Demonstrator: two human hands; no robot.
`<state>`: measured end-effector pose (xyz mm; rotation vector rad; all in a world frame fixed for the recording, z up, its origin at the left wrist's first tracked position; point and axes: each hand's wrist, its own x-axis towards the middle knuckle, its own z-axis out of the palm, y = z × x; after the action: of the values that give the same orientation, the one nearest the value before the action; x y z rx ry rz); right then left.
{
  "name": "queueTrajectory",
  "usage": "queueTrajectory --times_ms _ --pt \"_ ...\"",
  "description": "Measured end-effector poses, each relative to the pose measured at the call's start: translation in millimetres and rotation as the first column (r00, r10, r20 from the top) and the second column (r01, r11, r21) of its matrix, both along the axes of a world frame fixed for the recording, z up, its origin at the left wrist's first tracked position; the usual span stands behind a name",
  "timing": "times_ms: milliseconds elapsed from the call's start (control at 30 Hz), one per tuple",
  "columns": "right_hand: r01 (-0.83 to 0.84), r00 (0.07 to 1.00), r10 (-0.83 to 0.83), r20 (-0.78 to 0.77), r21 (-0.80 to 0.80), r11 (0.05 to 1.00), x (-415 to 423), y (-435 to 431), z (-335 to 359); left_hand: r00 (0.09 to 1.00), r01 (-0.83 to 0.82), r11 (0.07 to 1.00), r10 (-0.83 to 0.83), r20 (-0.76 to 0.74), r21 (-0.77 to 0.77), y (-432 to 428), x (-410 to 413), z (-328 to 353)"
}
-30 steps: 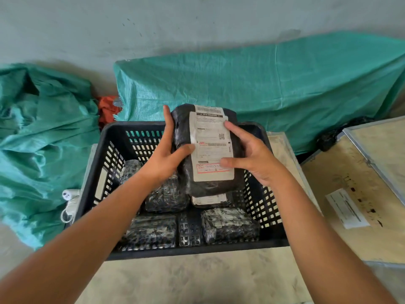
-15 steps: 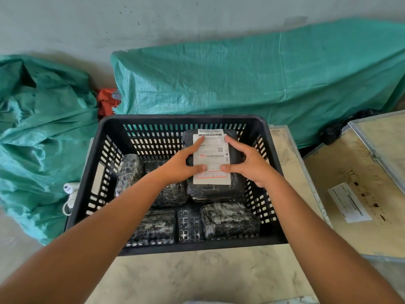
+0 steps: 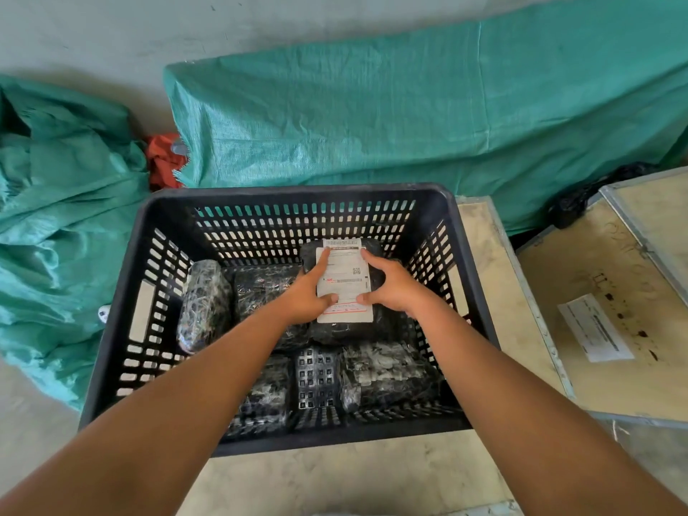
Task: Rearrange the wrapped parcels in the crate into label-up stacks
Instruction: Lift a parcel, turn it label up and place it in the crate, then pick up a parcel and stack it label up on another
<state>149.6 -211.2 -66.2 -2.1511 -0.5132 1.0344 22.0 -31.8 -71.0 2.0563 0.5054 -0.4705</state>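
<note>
Both hands press on a parcel (image 3: pixel 344 292) lying label up near the far right corner of the crate (image 3: pixel 298 191). The left hand (image 3: pixel 311 296) and right hand (image 3: pixel 391 288) have their fingers (image 3: pixel 376 260) spread along the two long edges of the white label (image 3: pixel 344 281), thumbs resting on its near end, flattening rather than pinching. The parcel seems to sit on another wrapped parcel (its underside is hidden). Other parcels (image 3: pixel 203 303) lie along the left wall and near edge, labels not showing. The risk is slippage: the shiny wrap looks slick, so an off-centre stack could slide toward the bare crate floor (image 3: pixel 316 378) once the hands lift. Pressing unevenly could also tip it against the right wall.
</note>
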Motion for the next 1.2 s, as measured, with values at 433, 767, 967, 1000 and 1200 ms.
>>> queueTrajectory --times_ms 433,767,967,1000,1200 --pt "-0.059 0.986 0.074 0.148 -0.108 0.992 -3 2 19 0.99 -0.139 0.989 0.14 0.015 -0.04 -7 11 1" --pt "-0.269 0.959 0.282 0.013 -0.26 0.927 -51 -80 92 0.98 0.024 1.0 -0.026 0.198 0.011 -32 -34 61" --pt "-0.368 0.914 0.404 -0.039 -0.5 0.784 -80 -86 89 0.79 0.612 0.791 -0.612 0.03 0.015 -63 -62 54" --pt "-0.362 0.913 0.408 -0.025 -0.509 0.781 -82 -87 87 0.781 0.624 0.781 -0.625 0.009 0.007 -65 -65 51" --pt "-0.285 0.937 0.344 0.059 -0.437 0.853 -82 -96 85 0.814 0.581 0.814 -0.581 0.013 0.013 -62 -72 49"
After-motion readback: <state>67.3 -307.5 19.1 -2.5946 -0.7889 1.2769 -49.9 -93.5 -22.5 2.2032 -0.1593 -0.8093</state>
